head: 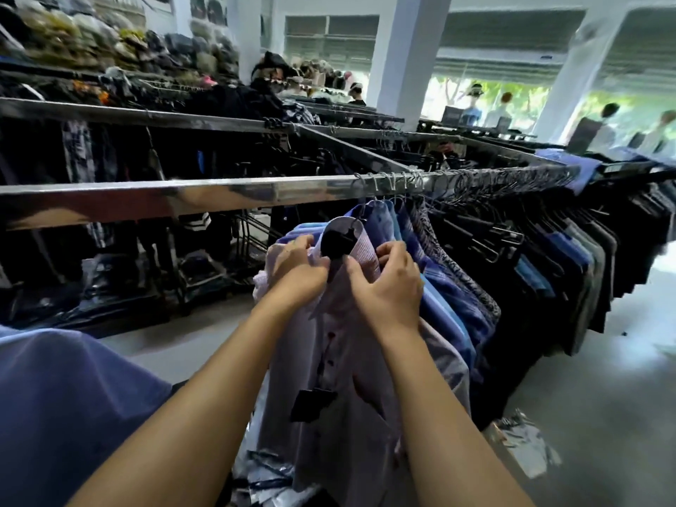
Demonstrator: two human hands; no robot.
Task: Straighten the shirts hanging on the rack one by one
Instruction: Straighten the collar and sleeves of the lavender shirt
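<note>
A pale lilac shirt (pixel 340 389) with dark buttons hangs on a black hanger (pixel 338 241) from the metal rack rail (pixel 219 193). My left hand (pixel 298 270) grips the left side of its collar. On the collar's right side my right hand (pixel 387 287) pinches the fabric, thumb near the button placket. A black tag (pixel 311 398) dangles from the shirt's front. Behind it hang several blue shirts (pixel 446 298), then dark garments (pixel 570 272) further right along the rail.
A second rail (pixel 146 117) with dark clothes runs behind. Bags and hats fill shelves at the back left. White pillars (pixel 406 56) stand beyond, with people near the bright entrance at the right. Plastic wrappers (pixel 523 444) lie on the grey floor.
</note>
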